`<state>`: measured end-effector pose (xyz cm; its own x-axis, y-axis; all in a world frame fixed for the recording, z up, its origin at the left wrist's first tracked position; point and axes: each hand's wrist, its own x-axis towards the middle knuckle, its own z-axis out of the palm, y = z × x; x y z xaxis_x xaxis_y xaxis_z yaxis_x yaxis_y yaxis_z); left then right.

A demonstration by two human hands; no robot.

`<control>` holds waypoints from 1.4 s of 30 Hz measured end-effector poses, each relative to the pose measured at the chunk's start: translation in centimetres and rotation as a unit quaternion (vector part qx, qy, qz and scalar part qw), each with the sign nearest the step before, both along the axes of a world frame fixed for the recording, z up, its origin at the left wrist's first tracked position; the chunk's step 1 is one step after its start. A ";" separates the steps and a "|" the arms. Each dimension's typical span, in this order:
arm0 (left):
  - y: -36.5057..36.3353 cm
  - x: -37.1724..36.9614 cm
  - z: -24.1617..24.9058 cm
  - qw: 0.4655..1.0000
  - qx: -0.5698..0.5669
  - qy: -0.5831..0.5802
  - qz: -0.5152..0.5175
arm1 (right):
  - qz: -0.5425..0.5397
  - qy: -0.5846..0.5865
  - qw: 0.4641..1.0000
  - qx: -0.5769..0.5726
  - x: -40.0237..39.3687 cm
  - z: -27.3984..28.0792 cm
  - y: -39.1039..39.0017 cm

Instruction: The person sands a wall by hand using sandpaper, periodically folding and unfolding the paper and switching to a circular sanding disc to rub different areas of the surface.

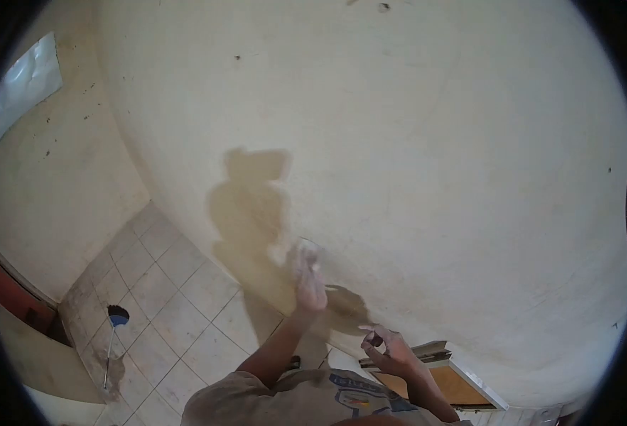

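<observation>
My left hand (310, 278), coated in pale dust, is raised against the cream wall (427, 184). Its fingers point up and are pressed together; a thin pale edge shows just past the fingertips, but what lies under them I cannot make out. Lower and to the right, my right hand (391, 353) hangs in front of the wall, its dusty fingers loosely bent and apart around a dark gap. I see nothing held in it. The shadow of my head and arms falls on the wall to the left.
A broom-like tool with a blue head (119, 319) and long handle is on the tiled floor (175, 284) at left. A framed brown panel (459, 387) stands low by my right arm. A bright window (28, 85) is at upper left, a reddish door (15, 287) below.
</observation>
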<state>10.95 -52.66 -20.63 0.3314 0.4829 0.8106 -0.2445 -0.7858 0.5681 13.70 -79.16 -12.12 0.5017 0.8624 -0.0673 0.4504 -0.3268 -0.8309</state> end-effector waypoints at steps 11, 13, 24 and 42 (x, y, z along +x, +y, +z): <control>7.2 2.7 2.1 1.000 0.008 -0.021 -0.007 | 0.097 0.182 0.975 0.079 -2.1 2.4 8.3; 4.8 1.9 0.7 0.996 -0.033 0.007 -0.077 | 0.113 0.170 0.974 0.094 -2.1 2.4 9.0; 9.1 2.7 -4.1 0.998 -0.030 0.014 0.058 | 0.153 0.267 0.948 0.087 -1.8 1.4 9.2; 14.8 5.2 3.8 0.956 -0.253 -0.140 0.055 | 0.148 0.348 0.924 0.065 0.4 2.6 7.0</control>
